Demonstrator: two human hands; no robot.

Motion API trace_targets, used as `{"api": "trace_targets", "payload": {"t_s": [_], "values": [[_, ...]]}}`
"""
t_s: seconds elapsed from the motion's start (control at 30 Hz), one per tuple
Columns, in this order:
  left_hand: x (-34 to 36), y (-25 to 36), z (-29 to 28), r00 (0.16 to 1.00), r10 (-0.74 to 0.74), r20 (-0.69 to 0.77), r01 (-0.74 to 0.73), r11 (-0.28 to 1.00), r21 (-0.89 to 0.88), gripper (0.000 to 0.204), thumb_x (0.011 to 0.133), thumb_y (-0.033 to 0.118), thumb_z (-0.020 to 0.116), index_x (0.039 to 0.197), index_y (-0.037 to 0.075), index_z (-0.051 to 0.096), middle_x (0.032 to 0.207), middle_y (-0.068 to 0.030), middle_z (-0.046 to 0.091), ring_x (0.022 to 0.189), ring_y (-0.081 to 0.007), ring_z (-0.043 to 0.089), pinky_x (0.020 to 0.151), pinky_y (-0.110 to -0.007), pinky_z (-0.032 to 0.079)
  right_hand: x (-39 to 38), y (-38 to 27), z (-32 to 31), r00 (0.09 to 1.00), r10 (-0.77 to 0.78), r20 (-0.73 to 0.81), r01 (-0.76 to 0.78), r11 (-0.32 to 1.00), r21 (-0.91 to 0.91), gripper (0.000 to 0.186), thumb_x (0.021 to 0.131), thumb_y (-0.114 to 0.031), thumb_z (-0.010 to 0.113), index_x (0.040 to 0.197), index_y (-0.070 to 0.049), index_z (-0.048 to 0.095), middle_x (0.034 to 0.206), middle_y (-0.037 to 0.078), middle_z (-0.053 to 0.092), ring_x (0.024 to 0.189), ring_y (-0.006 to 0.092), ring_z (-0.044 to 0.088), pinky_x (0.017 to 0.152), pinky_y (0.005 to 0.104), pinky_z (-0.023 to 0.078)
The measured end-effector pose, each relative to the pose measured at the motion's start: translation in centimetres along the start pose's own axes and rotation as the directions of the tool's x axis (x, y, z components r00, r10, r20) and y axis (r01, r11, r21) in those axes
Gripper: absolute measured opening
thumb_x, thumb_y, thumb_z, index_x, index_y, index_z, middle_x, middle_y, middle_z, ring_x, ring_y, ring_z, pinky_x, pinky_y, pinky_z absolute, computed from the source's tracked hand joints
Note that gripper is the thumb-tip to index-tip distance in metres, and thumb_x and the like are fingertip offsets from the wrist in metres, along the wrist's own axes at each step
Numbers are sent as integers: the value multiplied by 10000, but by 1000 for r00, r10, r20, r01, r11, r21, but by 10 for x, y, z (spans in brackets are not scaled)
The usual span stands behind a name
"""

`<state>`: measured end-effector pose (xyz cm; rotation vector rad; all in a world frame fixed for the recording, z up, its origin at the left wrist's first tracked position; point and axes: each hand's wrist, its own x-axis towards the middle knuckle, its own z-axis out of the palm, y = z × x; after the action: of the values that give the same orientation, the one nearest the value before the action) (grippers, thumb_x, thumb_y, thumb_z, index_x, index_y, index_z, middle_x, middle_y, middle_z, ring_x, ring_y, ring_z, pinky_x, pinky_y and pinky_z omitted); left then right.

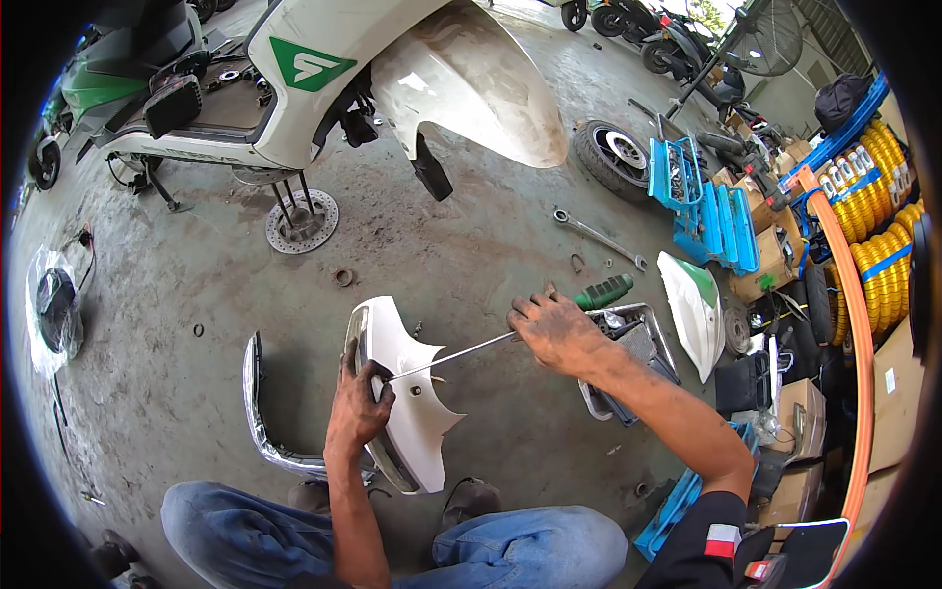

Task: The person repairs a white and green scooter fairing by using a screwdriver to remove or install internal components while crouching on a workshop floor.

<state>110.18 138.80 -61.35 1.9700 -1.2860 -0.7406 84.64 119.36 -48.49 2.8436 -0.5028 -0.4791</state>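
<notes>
Grease-stained, my left hand point(359, 404) grips the near-left side of a white curved scooter panel point(420, 432), which has a dark strip along its left edge. My right hand point(557, 332) is closed around a long screwdriver point(604, 292) where its shaft meets the green handle. The shaft slants down leftward across the panel. Its tip reaches the panel beside my left thumb, and the exact contact is hidden by my fingers. A chrome-edged curved trim piece point(257, 417) lies on the floor to the left of the panel.
Ahead stands a partly dismantled white scooter point(471, 88), with a brake disc point(302, 222) under it. To the right are a wrench point(601, 240), a white-and-green panel point(695, 312), a metal-framed dark part point(638, 353), a blue toolbox point(711, 216) and a wheel point(603, 162).
</notes>
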Motion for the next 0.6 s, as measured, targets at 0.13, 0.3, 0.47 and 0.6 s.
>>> {"api": "trace_targets", "payload": {"t_s": [0.13, 0.3, 0.47, 0.6], "values": [[-2, 1, -1, 1000, 9, -1, -9, 1000, -8, 250, 855, 138, 701, 1097, 86, 667, 1639, -258, 241, 1477, -479, 305, 1180, -500, 356, 1, -8, 7, 993, 34, -114, -35, 999, -13, 443, 884, -135, 662, 1304, -6, 605, 1161, 128, 668, 1061, 317, 691, 913, 571, 531], [-4, -6, 1, 1000, -12, -1, 12, 1000, 10, 255, 851, 144, 707, 1097, 95, 665, 1635, -263, 245, 1479, -484, 299, 1194, -500, 332, 6, -15, -1, 1000, -3, -14, 5, 992, 126, 460, 871, -144, 669, 1305, -12, 598, 1164, 132, 666, 1084, 310, 680, 940, 540, 528], [2, -3, -2, 1000, 25, 1, -25, 1000, -12, 262, 845, 139, 717, 1095, 81, 663, 1625, -273, 260, 1469, -474, 321, 1176, -499, 360, 3, -15, 5, 989, 75, -125, -59, 991, 124, 413, 872, -84, 640, 1282, -39, 615, 1293, 129, 637, 1118, 329, 666, 998, 601, 491], [3, -10, 3, 1000, -7, -8, 7, 1000, 22, 262, 828, 134, 725, 1080, 70, 688, 1636, -276, 244, 1479, -472, 308, 1187, -492, 348, 6, -22, 9, 998, 55, 1, -55, 983, 176, 466, 875, -42, 634, 1335, -83, 579, 1373, 164, 599, 1007, 349, 719, 976, 606, 514]]}}
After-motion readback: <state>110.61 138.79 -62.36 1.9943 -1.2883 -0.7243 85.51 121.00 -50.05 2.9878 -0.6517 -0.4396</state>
